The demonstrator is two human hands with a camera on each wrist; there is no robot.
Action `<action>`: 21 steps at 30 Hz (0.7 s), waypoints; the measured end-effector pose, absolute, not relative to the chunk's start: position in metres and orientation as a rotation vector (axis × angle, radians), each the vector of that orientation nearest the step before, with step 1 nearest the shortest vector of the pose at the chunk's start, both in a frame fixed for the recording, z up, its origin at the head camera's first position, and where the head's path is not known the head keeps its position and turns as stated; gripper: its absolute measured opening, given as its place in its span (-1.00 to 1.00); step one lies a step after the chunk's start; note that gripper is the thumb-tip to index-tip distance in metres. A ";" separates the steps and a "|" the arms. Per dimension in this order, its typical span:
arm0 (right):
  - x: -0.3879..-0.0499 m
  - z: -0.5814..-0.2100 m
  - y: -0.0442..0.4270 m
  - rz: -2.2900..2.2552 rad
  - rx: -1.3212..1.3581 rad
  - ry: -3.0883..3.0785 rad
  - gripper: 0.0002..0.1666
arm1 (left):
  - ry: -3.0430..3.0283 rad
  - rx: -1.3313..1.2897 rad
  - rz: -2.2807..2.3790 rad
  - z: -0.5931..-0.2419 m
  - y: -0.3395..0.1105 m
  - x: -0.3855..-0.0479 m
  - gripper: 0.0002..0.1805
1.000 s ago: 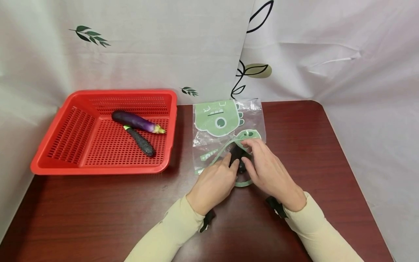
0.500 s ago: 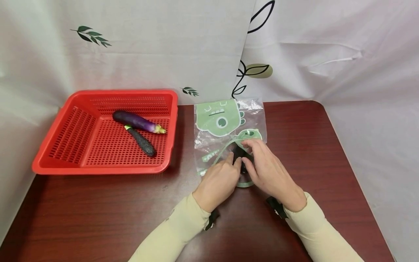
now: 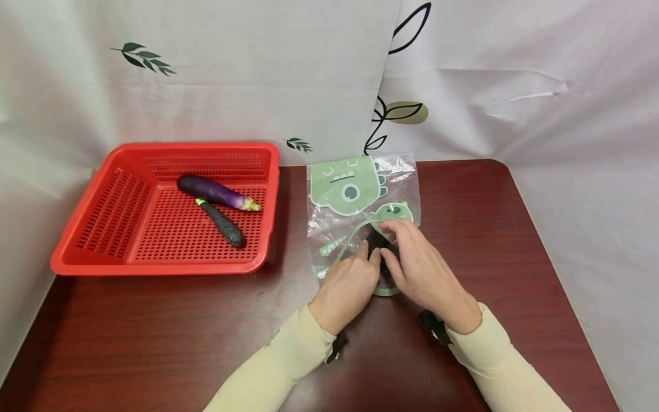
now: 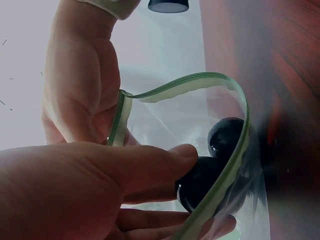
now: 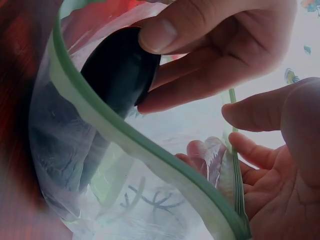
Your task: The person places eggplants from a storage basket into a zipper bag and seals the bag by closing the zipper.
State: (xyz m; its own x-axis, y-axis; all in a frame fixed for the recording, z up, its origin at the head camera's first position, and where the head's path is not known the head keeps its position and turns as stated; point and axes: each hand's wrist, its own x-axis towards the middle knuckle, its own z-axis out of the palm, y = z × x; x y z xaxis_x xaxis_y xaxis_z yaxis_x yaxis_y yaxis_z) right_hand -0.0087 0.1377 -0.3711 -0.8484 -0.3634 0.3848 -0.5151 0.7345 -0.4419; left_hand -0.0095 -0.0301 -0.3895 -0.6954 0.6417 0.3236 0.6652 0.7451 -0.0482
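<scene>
A clear plastic bag with green prints (image 3: 342, 186) lies at the table's back, its mouth held apart between both hands. My left hand (image 3: 345, 292) reaches in and pinches a smooth dark vegetable (image 5: 122, 70) between thumb and fingers. Beside that one (image 4: 195, 187), another dark rounded end (image 4: 227, 135) shows inside the bag in the left wrist view. My right hand (image 3: 429, 272) holds the green-edged mouth (image 5: 125, 135) at its right side, thumb inside and several fingers behind the plastic. Hands and plastic hide part of the contents.
To the left stands a red basket (image 3: 262, 234) holding a purple eggplant (image 3: 211, 189) and a smaller dark vegetable with a green tip (image 3: 221, 223). A patterned white curtain (image 3: 231, 103) hangs behind the brown table (image 3: 154, 337).
My left hand has shifted slightly right, and the bag has moved slightly right with its contents. My right hand has stayed almost still.
</scene>
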 end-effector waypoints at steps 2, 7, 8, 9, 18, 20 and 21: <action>-0.009 -0.371 0.138 0.797 0.691 -2.662 -0.49 | -2.638 -1.008 -0.095 -0.390 -0.029 -0.009 -0.70; -0.009 -0.371 0.138 0.798 0.694 -2.653 -0.51 | -2.663 -1.009 -0.060 -0.393 -0.027 -0.006 -0.70; -0.009 -0.371 0.138 0.798 0.694 -2.650 -0.51 | -2.665 -1.014 -0.051 -0.393 -0.027 -0.006 -0.70; -0.009 -0.371 0.138 0.798 0.692 -2.648 -0.51 | -2.666 -1.017 -0.043 -0.393 -0.026 -0.005 -0.69; -0.009 -0.370 0.138 0.794 0.685 -2.654 -0.51 | -2.653 -1.030 -0.009 -0.395 -0.026 -0.005 -0.69; -0.009 -0.370 0.139 0.792 0.682 -2.656 -0.50 | -2.650 -1.038 -0.012 -0.394 -0.027 -0.005 -0.69; -0.009 -0.370 0.139 0.792 0.681 -2.656 -0.50 | -2.650 -1.042 -0.015 -0.394 -0.027 -0.005 -0.69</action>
